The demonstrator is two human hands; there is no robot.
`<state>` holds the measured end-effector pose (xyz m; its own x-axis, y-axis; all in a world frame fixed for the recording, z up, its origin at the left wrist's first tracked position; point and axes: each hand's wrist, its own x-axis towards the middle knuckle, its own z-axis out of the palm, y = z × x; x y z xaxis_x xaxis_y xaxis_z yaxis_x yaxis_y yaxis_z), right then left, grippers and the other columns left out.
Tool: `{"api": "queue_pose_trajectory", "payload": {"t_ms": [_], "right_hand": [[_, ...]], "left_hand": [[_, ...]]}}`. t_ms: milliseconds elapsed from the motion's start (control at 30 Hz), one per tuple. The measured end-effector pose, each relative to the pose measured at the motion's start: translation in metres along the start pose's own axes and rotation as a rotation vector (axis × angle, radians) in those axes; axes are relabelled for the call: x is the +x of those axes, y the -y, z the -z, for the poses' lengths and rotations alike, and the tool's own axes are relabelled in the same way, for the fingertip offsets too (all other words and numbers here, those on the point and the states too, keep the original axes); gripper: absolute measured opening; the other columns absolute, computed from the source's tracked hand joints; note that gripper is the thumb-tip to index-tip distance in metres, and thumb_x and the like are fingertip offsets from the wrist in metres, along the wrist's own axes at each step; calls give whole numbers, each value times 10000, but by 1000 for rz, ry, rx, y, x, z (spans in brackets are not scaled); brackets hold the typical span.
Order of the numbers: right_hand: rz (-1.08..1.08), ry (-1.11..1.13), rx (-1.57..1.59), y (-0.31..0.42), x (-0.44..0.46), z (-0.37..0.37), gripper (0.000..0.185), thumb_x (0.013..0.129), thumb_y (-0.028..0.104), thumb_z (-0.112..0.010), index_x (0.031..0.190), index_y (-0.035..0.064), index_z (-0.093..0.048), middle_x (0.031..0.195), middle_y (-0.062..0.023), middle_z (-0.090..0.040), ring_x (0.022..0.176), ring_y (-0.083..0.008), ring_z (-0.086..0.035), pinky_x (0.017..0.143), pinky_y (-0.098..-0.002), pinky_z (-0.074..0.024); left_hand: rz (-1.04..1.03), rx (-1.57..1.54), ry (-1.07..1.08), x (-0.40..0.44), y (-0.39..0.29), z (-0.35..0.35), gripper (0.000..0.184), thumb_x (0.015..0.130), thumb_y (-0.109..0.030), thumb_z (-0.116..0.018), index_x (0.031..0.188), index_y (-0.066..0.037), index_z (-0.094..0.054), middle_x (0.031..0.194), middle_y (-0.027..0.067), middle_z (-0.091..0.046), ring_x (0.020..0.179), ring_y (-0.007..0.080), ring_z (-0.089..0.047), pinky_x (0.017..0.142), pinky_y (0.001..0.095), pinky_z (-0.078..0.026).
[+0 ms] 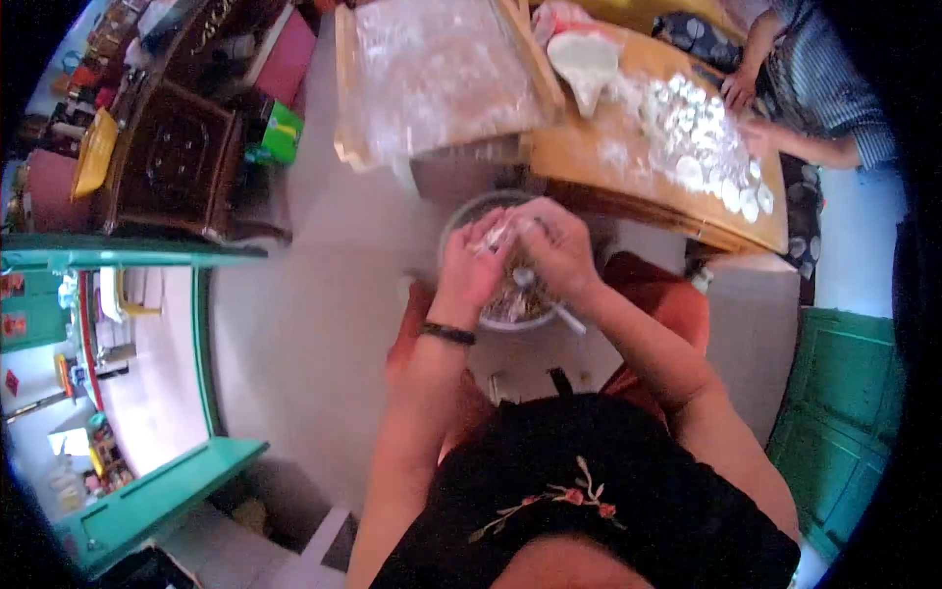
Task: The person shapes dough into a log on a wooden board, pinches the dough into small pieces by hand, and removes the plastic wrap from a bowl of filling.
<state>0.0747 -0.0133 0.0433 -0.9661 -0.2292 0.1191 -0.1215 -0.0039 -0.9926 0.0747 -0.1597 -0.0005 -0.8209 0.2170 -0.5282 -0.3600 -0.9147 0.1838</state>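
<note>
My left hand (pixel 473 257) and my right hand (pixel 557 245) meet above a wide bowl (pixel 510 325). Between their fingers is a small white dumpling (pixel 498 236), mostly covered by the fingertips. A dark band circles my left wrist. Brownish chopped filling (pixel 505 299) shows in the bowl below my hands. A spoon (pixel 569 318) rests in the bowl, its handle sticking out over the right rim. The far part of the bowl is hidden behind my hands.
Ahead on the right, a wooden table (pixel 628 196) carries many floury dough rounds (pixel 702 137) and a pale scoop-like container (pixel 586 64). A co-worker's hands (pixel 751 118) are among the rounds. A floured board (pixel 442 74) with raised wooden sides stands ahead. Dark wooden furniture (pixel 172 157) is at left.
</note>
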Motion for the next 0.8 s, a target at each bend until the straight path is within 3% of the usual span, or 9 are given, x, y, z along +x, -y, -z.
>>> {"api": "queue_pose_trajectory", "payload": {"t_ms": [67, 100, 200, 233, 433, 567, 667, 800], "right_hand": [[-36, -43, 242, 10, -17, 1, 220, 920, 101, -428, 972, -28, -599, 984, -81, -638, 915, -151, -572, 844, -290, -437], [-31, -47, 203, 10, -23, 4, 286, 945, 139, -382, 1013, -35, -599, 1015, -89, -631, 938, -160, -568, 873, -289, -425], [-40, -50, 412, 20, -33, 13, 324, 956, 169, -366, 1088, -36, -579, 1066, -92, -613, 981, -165, -559, 901, -302, -418], [-78, -45, 444, 24, -32, 18, 387, 968, 229, -348, 1174, -37, -540, 1157, -109, -578, 1052, -180, -538, 946, -318, -400], [15, -24, 380, 39, -34, 30, 516, 973, 332, -332, 1284, -69, -424, 1317, -162, -473, 1229, -233, -445, 1039, -357, -332], [-84, -102, 492, 25, -31, 48, 485, 965, 330, -358, 1239, -55, -466, 1232, -163, -537, 1151, -235, -506, 1014, -357, -360], [-163, -159, 513, 8, -32, 61, 447, 959, 310, -382, 1204, -48, -494, 1167, -160, -576, 1081, -229, -550, 971, -347, -394], [-186, -208, 498, 11, -32, 66, 363, 951, 229, -417, 1174, -36, -525, 1105, -142, -607, 995, -208, -584, 893, -312, -433]], "left_hand": [[-29, -57, 41, -11, 17, 9, 414, 939, -171, -261, 1188, 94, -458, 1204, 204, -536, 1144, 333, -498, 1038, 442, -377], [-25, -88, 70, -10, 21, 13, 414, 942, -173, -261, 1188, 93, -461, 1212, 207, -532, 1145, 335, -500, 1026, 443, -392], [-24, -160, 144, -12, 36, 13, 416, 945, -177, -264, 1191, 90, -466, 1238, 215, -520, 1153, 337, -501, 1003, 451, -420], [-36, -158, 149, -17, 38, 1, 417, 943, -178, -266, 1195, 90, -463, 1247, 216, -514, 1158, 336, -498, 1004, 455, -419], [-111, -149, 183, -34, 42, -27, 410, 916, -149, -305, 1189, 130, -432, 1271, 266, -476, 1233, 378, -427, 1055, 497, -358], [-175, -110, 177, -37, 27, -35, 429, 915, -114, -280, 1250, 143, -355, 1372, 296, -347, 1297, 394, -338, 1095, 497, -303], [-255, -73, 152, -37, 12, -41, 423, 913, -104, -280, 1248, 145, -351, 1362, 301, -354, 1296, 399, -336, 1096, 500, -303], [-390, 115, 101, -38, 4, -46, 373, 940, -119, -320, 1200, 128, -420, 1284, 276, -447, 1216, 376, -438, 1045, 470, -390]]}}
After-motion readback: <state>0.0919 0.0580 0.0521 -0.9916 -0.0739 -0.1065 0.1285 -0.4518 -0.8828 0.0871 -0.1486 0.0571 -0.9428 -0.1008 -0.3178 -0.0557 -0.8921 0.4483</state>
